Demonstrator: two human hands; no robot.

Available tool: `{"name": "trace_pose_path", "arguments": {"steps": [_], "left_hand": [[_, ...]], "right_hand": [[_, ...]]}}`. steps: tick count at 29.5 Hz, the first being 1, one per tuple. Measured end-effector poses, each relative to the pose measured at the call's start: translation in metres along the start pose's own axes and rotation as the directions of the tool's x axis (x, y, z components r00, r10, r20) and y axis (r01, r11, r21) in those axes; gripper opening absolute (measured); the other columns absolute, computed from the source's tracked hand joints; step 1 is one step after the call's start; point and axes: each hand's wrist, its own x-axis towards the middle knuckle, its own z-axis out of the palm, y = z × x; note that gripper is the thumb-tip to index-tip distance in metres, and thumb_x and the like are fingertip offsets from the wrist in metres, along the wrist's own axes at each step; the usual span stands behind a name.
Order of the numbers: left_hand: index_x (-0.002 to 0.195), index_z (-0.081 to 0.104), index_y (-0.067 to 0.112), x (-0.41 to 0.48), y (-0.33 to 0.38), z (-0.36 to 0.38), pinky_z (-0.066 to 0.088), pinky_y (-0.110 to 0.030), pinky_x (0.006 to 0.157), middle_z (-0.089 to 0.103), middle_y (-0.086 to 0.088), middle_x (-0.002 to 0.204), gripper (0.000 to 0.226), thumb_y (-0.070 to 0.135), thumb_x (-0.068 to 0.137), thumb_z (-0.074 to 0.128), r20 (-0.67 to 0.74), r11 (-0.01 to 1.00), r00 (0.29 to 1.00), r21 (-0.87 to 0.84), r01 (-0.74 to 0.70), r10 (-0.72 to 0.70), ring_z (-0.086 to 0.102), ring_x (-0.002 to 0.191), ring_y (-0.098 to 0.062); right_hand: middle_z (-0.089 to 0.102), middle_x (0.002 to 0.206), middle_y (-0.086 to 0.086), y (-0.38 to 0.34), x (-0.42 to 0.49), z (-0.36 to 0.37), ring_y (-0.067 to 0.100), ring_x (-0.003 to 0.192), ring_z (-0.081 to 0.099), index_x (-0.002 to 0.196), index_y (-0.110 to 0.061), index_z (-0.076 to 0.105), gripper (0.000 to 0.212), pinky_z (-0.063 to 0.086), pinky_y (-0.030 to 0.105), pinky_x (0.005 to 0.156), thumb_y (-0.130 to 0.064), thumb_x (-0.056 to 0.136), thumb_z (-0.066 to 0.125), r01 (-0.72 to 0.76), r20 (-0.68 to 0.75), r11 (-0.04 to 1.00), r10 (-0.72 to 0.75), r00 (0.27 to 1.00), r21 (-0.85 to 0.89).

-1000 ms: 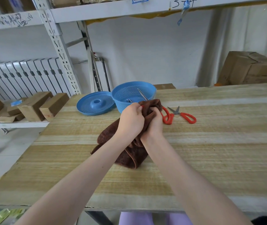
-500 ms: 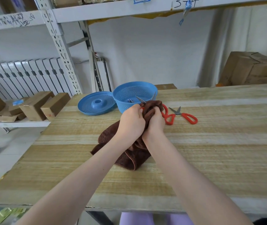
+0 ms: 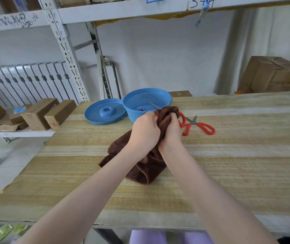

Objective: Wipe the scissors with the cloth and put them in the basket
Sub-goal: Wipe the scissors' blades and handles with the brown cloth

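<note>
The left hand [image 3: 145, 128] and right hand [image 3: 171, 131] both clench the cloth [image 3: 149, 166] around the scissors [image 3: 180, 123] at the basket's [image 3: 140, 101] five o'clock; best wipe handle-to-tip, keeping fingers behind the blades.

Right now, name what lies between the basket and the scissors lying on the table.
Head view: the bunched cloth and the red handles of the held scissors.

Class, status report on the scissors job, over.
Left hand and right hand grip cloth round scissors, blades poking out. Basket open, just beyond. Second scissors lie on table, to the right.
</note>
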Motion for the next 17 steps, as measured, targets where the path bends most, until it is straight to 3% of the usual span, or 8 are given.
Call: {"name": "trace_pose_path", "arguments": {"steps": [2, 6, 10, 13, 17], "left_hand": [[0.080, 0.048, 0.007, 0.001, 0.002, -0.001, 0.022, -0.030, 0.060, 0.048, -0.001, 0.069, 0.020, 0.009, 0.098, 0.040, -0.011, 0.999, 1.000, -0.026, 0.024, -0.024, 0.046, 0.073, -0.025], [0.078, 0.046, 0.006, 0.005, 0.003, -0.004, 0.024, -0.030, 0.058, 0.049, -0.003, 0.069, 0.015, 0.006, 0.092, 0.042, 0.000, 0.996, 0.998, -0.061, 0.059, -0.060, 0.044, 0.070, -0.023], [0.069, 0.039, 0.014, 0.005, 0.004, -0.008, 0.026, -0.027, 0.054, 0.046, 0.001, 0.065, 0.025, 0.002, 0.090, 0.040, 0.029, 1.000, 0.999, -0.027, 0.015, -0.014, 0.041, 0.062, -0.014], [0.073, 0.042, 0.010, 0.002, 0.002, -0.010, 0.028, -0.025, 0.053, 0.045, 0.002, 0.064, 0.020, 0.000, 0.089, 0.039, 0.029, 1.000, 1.000, -0.011, -0.002, 0.003, 0.040, 0.060, -0.011], [0.073, 0.042, 0.010, 0.003, 0.005, -0.010, 0.022, -0.029, 0.054, 0.046, 0.002, 0.065, 0.021, 0.005, 0.093, 0.039, 0.027, 1.000, 1.000, -0.030, -0.005, 0.006, 0.040, 0.060, -0.010]], "right_hand": [[0.067, 0.061, 0.003, 0.002, -0.001, -0.001, 0.013, 0.050, 0.066, 0.077, -0.009, 0.063, 0.019, 0.052, 0.021, 0.047, -0.010, 0.093, 0.053, 0.070, 0.001, 0.997, -0.070, 0.998, -0.028], [0.070, 0.070, 0.006, 0.011, -0.003, -0.004, 0.017, 0.064, 0.070, 0.085, -0.006, 0.066, 0.019, 0.060, 0.029, 0.067, 0.002, 0.093, 0.050, 0.159, 0.113, 0.982, -0.147, 0.983, -0.100], [0.067, 0.059, 0.001, 0.001, 0.001, -0.002, 0.015, 0.057, 0.067, 0.077, -0.006, 0.064, 0.020, 0.057, 0.024, 0.057, 0.001, 0.092, 0.053, 0.170, 0.095, 0.978, -0.159, 0.983, -0.122], [0.069, 0.061, 0.002, 0.000, 0.002, 0.000, 0.013, 0.055, 0.069, 0.079, -0.006, 0.065, 0.016, 0.055, 0.022, 0.051, -0.004, 0.093, 0.057, 0.125, 0.067, 0.985, -0.117, 0.991, -0.123], [0.064, 0.074, 0.009, 0.005, 0.003, 0.000, 0.019, 0.065, 0.067, 0.080, -0.006, 0.061, 0.018, 0.058, 0.030, 0.068, -0.001, 0.094, 0.049, 0.125, 0.119, 0.991, -0.119, 0.986, -0.044]]}}
